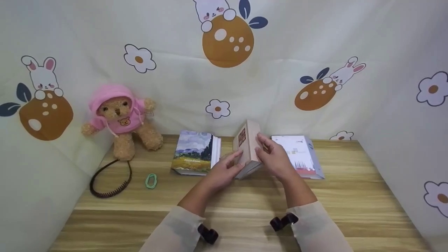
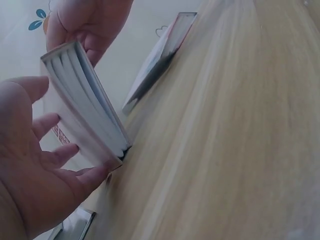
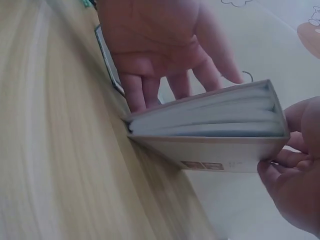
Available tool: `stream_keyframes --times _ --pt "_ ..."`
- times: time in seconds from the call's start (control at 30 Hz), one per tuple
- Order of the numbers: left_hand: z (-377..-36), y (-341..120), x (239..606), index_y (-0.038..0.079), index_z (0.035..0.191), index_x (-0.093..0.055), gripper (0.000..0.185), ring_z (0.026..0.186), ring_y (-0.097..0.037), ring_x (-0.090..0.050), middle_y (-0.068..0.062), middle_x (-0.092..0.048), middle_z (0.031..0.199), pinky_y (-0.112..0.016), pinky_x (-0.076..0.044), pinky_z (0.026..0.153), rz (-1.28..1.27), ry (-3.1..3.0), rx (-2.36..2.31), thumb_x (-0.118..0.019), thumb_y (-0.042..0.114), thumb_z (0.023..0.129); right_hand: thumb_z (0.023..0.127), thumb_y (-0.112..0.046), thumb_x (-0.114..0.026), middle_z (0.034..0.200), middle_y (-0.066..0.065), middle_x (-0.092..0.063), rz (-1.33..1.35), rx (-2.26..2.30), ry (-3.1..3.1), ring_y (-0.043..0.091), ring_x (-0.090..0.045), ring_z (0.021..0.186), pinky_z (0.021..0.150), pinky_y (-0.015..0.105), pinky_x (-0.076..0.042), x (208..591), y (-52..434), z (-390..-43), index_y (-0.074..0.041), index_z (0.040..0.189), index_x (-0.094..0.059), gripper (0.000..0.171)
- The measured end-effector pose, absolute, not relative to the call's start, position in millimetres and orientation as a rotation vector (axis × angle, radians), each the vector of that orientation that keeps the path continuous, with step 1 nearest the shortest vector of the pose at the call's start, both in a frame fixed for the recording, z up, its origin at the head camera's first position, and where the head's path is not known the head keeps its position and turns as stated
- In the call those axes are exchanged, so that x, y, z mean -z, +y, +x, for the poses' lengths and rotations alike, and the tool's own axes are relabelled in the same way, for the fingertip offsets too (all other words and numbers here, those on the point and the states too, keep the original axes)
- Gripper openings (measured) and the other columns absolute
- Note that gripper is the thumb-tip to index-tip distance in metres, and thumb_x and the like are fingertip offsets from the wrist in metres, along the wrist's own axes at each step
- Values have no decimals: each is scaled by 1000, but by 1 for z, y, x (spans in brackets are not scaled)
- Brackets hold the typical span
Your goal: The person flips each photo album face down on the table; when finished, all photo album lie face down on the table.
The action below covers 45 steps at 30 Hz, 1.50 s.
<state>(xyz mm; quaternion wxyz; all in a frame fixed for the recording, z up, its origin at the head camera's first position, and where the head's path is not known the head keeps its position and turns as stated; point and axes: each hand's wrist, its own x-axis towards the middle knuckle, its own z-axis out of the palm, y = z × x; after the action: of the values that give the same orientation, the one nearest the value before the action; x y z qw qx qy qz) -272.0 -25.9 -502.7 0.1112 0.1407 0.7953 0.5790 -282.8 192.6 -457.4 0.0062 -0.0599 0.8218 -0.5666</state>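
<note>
At the back of the tabletop [image 1: 353, 196], near the patterned backdrop [image 1: 168, 91], the beige book [image 1: 250, 147] is up on edge and tilted between your hands. Your left hand [image 1: 221, 171] rests spread fingers against one cover; your right hand [image 1: 274, 157] has its grip on the opposite side, fingers bent against the book. Crowding you on the left is the painted-cover book [image 1: 192, 150]; on the right lies the white book [image 1: 297, 148], partly hidden by your right hand. Well left of your hands, the teddy bear [image 1: 120, 124] in its pink hoodie leans on the backdrop, with the dark headband [image 1: 117, 190] at its foot and the green loop [image 1: 147, 182] beside that.
</note>
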Motion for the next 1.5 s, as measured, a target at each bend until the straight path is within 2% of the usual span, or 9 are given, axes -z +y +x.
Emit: stream_keyframes --times 0.17,0.33,0.6,0.8,0.97,1.13,1.3,1.37,1.5 --pt "-275 -28 508 17 157 -56 63 163 -38 -32 -8 -38 174 -56 -26 135 406 2381 -1636 -70 42 101 101 -34 -72 177 9 -32 -148 1496 2683 31 -27 166 136 49 -25 467 199 -286 -12 165 -42 74" --pt "-278 -30 511 5 162 -45 72 164 -38 -30 -18 -37 173 -52 -23 136 405 2276 -1729 -72 29 100 101 -24 -68 173 13 -39 -76 1397 2709 34 -35 162 135 52 -27 482 201 -291 -10 164 -42 70" --pt "-279 -31 510 6 163 -44 72 164 -37 -30 -19 -37 173 -51 -22 137 391 2232 -1803 -73 23 99 103 -17 -62 175 17 -32 21 1300 2684 38 -28 164 136 54 -22 489 194 -292 -9 168 -33 72" --pt "-281 -32 507 5 160 -48 67 163 -38 -32 -21 -39 172 -48 -26 136 363 2210 -1884 -72 20 99 101 -14 -63 174 18 -34 25 1313 2716 38 -28 164 136 54 -21 486 191 -292 -6 167 -35 72" --pt "-282 -42 498 9 156 -55 59 161 -38 -36 -17 -45 169 -50 -30 134 206 2267 -1996 -70 20 100 100 -18 -69 175 12 -35 -26 1423 2717 36 -28 165 136 55 -21 482 185 -289 -12 166 -40 73" --pt "-287 -62 488 7 160 -46 63 159 -36 -41 -14 -52 164 -52 -34 132 13 2297 -2192 -66 15 101 98 -16 -73 170 12 -45 -183 1672 2660 37 -39 160 133 56 -31 475 164 -278 -14 162 -48 69" --pt "-290 -88 477 19 166 -37 71 157 -33 -43 -3 -52 164 -51 -37 131 -150 2379 -2162 -67 20 102 99 -10 -71 157 18 -59 -390 1807 2474 41 -55 148 123 56 -47 475 136 -265 -9 164 -42 71" --pt "-291 -100 474 22 166 -37 71 158 -29 -42 1 -52 164 -49 -37 130 -175 2421 -2128 -67 23 102 100 -12 -72 156 20 -59 -410 1803 2414 43 -55 147 121 55 -49 476 125 -262 -11 164 -41 72" --pt "-292 -122 473 18 165 -40 68 159 -23 -40 -1 -53 164 -47 -38 130 -157 2511 -2123 -66 23 103 100 -16 -72 160 25 -54 -427 1800 2326 44 -53 149 122 53 -49 480 105 -268 -8 165 -38 74"
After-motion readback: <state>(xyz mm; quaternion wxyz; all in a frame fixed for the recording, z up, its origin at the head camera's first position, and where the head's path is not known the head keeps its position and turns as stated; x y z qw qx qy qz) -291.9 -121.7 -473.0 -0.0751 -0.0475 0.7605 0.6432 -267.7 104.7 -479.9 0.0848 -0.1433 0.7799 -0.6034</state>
